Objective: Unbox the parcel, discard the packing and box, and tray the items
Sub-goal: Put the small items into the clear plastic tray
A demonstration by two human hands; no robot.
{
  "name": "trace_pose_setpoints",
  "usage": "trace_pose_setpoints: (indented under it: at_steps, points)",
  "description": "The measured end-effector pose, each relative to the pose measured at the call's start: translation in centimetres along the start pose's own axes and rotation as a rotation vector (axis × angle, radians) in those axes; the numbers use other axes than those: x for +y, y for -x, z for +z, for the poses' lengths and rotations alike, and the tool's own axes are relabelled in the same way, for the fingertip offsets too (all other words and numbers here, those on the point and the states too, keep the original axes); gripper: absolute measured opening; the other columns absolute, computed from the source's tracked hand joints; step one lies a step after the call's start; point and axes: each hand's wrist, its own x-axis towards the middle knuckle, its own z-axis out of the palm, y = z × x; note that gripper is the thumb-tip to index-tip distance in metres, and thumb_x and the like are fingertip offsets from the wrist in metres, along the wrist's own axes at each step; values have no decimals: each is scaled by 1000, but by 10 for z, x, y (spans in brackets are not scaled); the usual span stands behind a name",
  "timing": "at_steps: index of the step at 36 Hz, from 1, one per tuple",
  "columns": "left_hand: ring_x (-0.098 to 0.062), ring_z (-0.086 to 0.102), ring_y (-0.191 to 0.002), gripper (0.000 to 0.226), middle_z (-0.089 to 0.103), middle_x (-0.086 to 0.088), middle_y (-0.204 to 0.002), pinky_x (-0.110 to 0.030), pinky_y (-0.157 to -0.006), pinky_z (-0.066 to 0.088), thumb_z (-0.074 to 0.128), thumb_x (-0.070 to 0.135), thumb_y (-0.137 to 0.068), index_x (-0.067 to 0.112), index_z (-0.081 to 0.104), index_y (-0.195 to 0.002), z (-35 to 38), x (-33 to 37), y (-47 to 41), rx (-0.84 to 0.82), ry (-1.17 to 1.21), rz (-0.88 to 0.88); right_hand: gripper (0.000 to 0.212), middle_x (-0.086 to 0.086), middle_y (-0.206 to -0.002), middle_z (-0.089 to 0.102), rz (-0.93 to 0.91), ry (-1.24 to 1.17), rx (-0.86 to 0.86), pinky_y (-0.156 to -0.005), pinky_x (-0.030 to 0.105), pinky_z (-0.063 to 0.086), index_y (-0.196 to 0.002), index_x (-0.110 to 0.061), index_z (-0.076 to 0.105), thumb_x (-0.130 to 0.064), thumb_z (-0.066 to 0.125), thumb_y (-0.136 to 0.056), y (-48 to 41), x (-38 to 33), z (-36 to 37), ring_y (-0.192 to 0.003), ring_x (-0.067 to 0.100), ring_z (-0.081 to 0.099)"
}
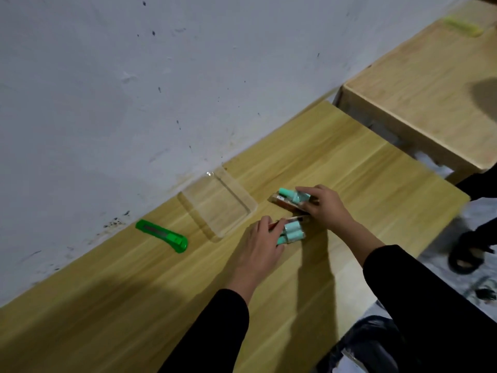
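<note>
Head view: each hand grips a clear pack of mint-capped items, labels unreadable. Left hand [258,243] clasps one pack [291,232]; right hand [322,205] pinches another [291,199] at 12 o'clock. Clear tray [243,201] sits at 10 o'clock.

Two mint-capped packs [291,232] [293,199] on table, clear tray [243,196] beside

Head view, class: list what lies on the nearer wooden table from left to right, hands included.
Green utility knife → clear tray → left hand on a pack of mint-capped items → right hand on a second pack.
</note>
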Motion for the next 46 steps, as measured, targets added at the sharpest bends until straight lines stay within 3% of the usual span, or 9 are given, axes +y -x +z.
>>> trace_pose_setpoints:
  at_steps: [4,7,11,19,24,28,32,36,46]
  points:
    - [-18,37,-118,57,32,-4,-131,-29,-99,36,48,35,-95,26,24,-146,-3,6,4,0,60,4,38,15,-107,58,96,-73,97,-87,31,48,-121,-18,61,-15,65,-84,5,6,-4,-99,28,59]
    - [-19,34,-122,56,30,-6,-135,-30,-101,34,44,35,-97,22,24,-147,-8,11,7,-2,75,15,38,16,-116,59,151,-145,112,-93,41,50,-121,-18,61,-18,67,-83,10,8,-5,-104,29,59]
    - [-20,34,-125,55,28,-7,-137,-32,-103,34,43,35,-98,20,24,-148,-14,11,10,20,107,2,39,14,-126,59,190,-209,152,-93,38,50,-122,-16,60,-20,66,-83,13,-1,-10,-109,28,59]
    - [-20,32,-126,57,29,-9,-135,-34,-109,35,46,33,-96,15,27,-147,-52,-12,20,205,231,-92,37,16,-121,64,87,-275,225,-90,22,41,-119,-4,61,-17,65,-84,-1,-46,-16,-112,23,59]
    - [-20,37,-119,55,33,-10,-128,-25,-99,35,49,30,-95,16,31,-146,-74,-46,24,362,276,-303,37,15,-119,65,11,-279,205,-94,31,45,-118,-6,62,-20,65,-84,-13,-88,2,-110,24,61]
    - [-21,43,-111,53,35,-8,-124,-28,-92,42,48,32,-96,15,33,-144,-75,-66,23,439,272,-501,39,17,-113,65,-54,-226,156,-91,41,51,-118,-12,63,-27,65,-83,-18,-110,32,-101,27,63]
    - [-23,45,-112,53,37,-9,-124,-32,-94,45,51,32,-94,13,36,-141,-70,-76,10,413,211,-624,38,15,-103,61,-106,-119,124,-81,38,53,-120,-15,62,-28,64,-85,-18,-120,63,-88,27,62]
    - [-26,43,-116,54,38,-11,-127,-34,-98,41,51,33,-94,10,35,-141,-62,-80,2,386,160,-658,39,15,-98,58,-149,-41,151,-73,28,46,-122,-13,60,-27,62,-86,-16,-118,82,-81,23,57]
    - [-24,36,-122,54,36,-9,-133,-33,-100,36,51,30,-93,13,32,-141,-51,-92,-13,398,108,-594,43,11,-98,60,-180,59,203,-74,35,50,-117,-11,61,-34,66,-81,-13,-110,106,-91,25,57]
